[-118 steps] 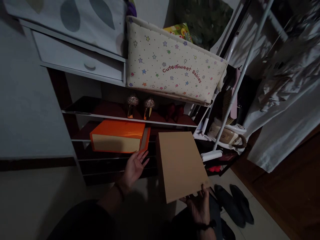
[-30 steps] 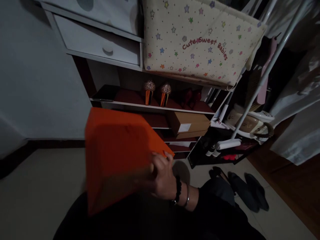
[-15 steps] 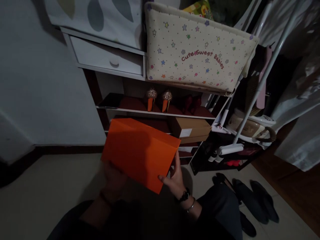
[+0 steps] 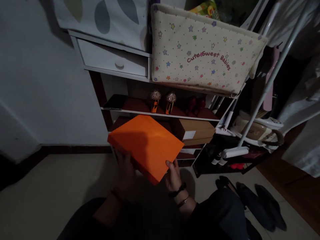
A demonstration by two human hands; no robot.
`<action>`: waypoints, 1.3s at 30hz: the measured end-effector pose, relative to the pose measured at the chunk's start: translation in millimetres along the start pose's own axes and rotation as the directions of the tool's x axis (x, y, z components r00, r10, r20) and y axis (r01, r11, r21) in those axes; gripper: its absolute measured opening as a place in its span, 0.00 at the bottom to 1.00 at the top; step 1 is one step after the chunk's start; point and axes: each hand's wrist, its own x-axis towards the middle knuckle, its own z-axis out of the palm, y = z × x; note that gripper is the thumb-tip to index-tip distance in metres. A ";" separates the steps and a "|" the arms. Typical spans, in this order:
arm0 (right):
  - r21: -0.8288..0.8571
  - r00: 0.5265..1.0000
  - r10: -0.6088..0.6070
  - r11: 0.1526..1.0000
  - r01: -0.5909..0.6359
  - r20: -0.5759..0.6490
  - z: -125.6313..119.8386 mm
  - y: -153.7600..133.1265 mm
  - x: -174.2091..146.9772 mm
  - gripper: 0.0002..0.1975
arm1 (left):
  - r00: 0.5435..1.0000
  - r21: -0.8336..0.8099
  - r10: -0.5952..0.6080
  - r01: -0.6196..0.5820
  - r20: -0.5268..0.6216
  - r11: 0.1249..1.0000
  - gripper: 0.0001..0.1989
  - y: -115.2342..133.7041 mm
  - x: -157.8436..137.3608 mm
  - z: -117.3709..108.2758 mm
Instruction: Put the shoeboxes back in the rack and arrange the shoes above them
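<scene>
An orange box (image 4: 147, 141) is held between my two hands, tilted, in front of the shoe shelf. My left hand (image 4: 126, 170) grips its near left side; those fingers are in shadow and partly under the box. My right hand (image 4: 173, 175) holds the right corner, thumb on the top face and the other fingers beneath. Behind the box, the lower shelf bears a brown cardboard box (image 4: 197, 128) with a white label. On the shelf above stand glittery high-heeled shoes (image 4: 155, 96) and a dark red pair (image 4: 193, 105).
A fabric bin (image 4: 202, 56) with printed stars sits on top of the cabinet, right of a white drawer (image 4: 112, 59). At the right, a long-handled roller (image 4: 236, 151) leans beside a dark rack. Dark shoes (image 4: 255, 203) lie on the floor by my right knee.
The orange box has turned and tilted in my hands, so its broad face lies flatter and its near side shows. The whole scene has shifted slightly right in view.
</scene>
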 end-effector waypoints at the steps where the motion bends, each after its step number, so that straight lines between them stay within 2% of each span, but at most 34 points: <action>1: 0.012 1.000 0.010 1.000 -0.010 -0.016 4.9 2.2 2.7 0.39 | 0.999 0.035 0.039 -0.040 0.012 0.999 0.36 0.7 -1.9 1.5; 4: 0.057 0.999 -0.001 0.998 0.004 -0.041 29.0 8.2 20.1 0.34 | 0.993 0.143 0.111 -0.117 0.050 0.983 0.34 0.9 -7.2 8.9; 7: 0.048 1.000 0.008 0.999 -0.008 -0.008 55.8 9.8 48.9 0.30 | 0.986 0.202 0.153 -0.165 0.071 0.965 0.29 -0.4 -7.6 20.4; 9: -0.055 0.996 0.077 0.996 -0.074 0.042 65.3 7.0 66.1 0.27 | 0.988 0.172 0.144 -0.152 0.060 0.973 0.27 -1.0 -3.5 28.5; 11: -0.237 0.982 0.171 0.960 -0.148 0.082 64.8 -0.7 75.3 0.26 | 0.992 0.135 0.117 -0.123 0.055 0.983 0.27 -1.5 2.8 34.5; 12: -0.335 0.976 0.188 0.932 -0.141 0.110 61.3 -7.4 76.4 0.26 | 0.992 0.133 0.110 -0.118 0.063 0.984 0.27 -1.9 6.3 36.2; 13: -0.421 0.975 0.158 0.904 -0.078 0.157 56.4 -16.7 75.8 0.25 | 0.991 0.141 0.112 -0.122 0.077 0.982 0.28 -2.6 9.5 36.7; 14: -0.491 0.971 0.079 0.870 0.043 0.226 50.7 -29.2 74.3 0.23 | 0.989 0.157 0.120 -0.133 0.087 0.979 0.28 -3.5 12.4 36.1; 15: -0.535 0.950 -0.038 0.819 0.208 0.311 44.9 -45.2 73.0 0.21 | 0.986 0.180 0.137 -0.152 0.089 0.972 0.27 -4.8 14.9 34.5; 16: -0.557 0.900 -0.188 0.730 0.396 0.393 39.7 -64.9 73.0 0.18 | 0.984 0.213 0.160 -0.173 0.075 0.962 0.27 -6.4 17.0 32.1; 17: -0.577 0.829 -0.320 0.603 0.551 0.458 35.2 -87.8 75.2 0.16 | 0.980 0.259 0.192 -0.200 0.054 0.945 0.27 -8.2 18.9 29.3; 18: -0.591 0.756 -0.439 0.473 0.654 0.486 31.4 -113.2 80.5 0.16 | 0.971 0.318 0.237 -0.238 0.042 0.918 0.27 -10.1 20.7 26.3; 19: -0.606 0.684 -0.529 0.349 0.715 0.502 28.2 -140.0 88.9 0.17 | 0.955 0.383 0.293 -0.286 0.042 0.878 0.28 -12.1 22.4 23.5; 21: -0.656 0.561 -0.627 0.105 0.748 0.540 22.7 -192.5 114.0 0.17 | 0.910 0.500 0.406 -0.390 0.080 0.774 0.29 -16.2 26.3 19.1; 23: -0.726 0.497 -0.670 -0.092 0.682 0.552 17.9 -236.1 144.0 0.19 | 0.862 0.569 0.490 -0.469 0.130 0.675 0.30 -20.5 30.4 16.6; 25: -0.781 0.500 -0.663 -0.215 0.586 0.558 15.6 -265.4 170.6 0.22 | 0.831 0.608 0.534 -0.508 0.159 0.610 0.30 -25.0 34.1 15.5; 27: -0.808 0.518 -0.640 -0.313 0.498 0.567 17.6 -279.7 188.4 0.22 | 0.806 0.623 0.564 -0.538 0.182 0.568 0.31 -29.2 36.6 15.3; 31: -0.812 0.544 -0.608 -0.489 0.318 0.579 36.1 -275.4 199.5 0.19 | 0.760 0.625 0.606 -0.596 0.235 0.504 0.31 -33.8 36.8 18.1; 35: -0.836 0.621 -0.623 -0.539 0.100 0.476 65.7 -251.6 198.0 0.21 | 0.756 0.626 0.611 -0.598 0.233 0.500 0.30 -34.0 35.7 23.0; 37: -0.836 0.628 -0.628 -0.546 0.065 0.459 80.0 -238.5 196.3 0.22 | 0.764 0.624 0.606 -0.590 0.224 0.513 0.30 -34.2 36.5 23.6; 39: -0.818 0.624 -0.610 -0.569 0.083 0.488 92.1 -226.2 194.0 0.23 | 0.775 0.626 0.594 -0.577 0.217 0.524 0.31 -34.8 38.0 22.6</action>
